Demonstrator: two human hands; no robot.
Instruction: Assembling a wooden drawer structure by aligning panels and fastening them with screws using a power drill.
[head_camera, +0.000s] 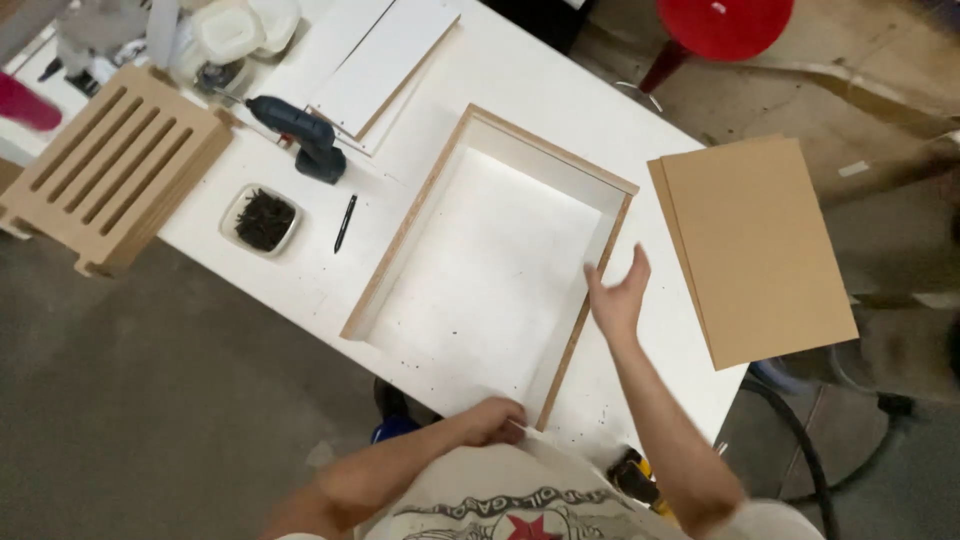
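A three-sided white frame with brown edges (470, 130) lies flat on the white table (560, 90). My left hand (492, 420) is closed on the near open end of the frame, by the end of its right side board. My right hand (618, 298) is open, fingers spread, just outside that right side board (590, 300) and close to it. To the right, brown boards (760, 250) are stacked and stick out past the table's edge.
A dark cordless drill (300, 135), a black pen (344, 222) and a small tray of dark screws (264, 220) lie at the left. A slatted wooden panel (115, 165) overhangs the left edge. White boards (385, 60) lie at the back. A red stool (722, 25) stands beyond.
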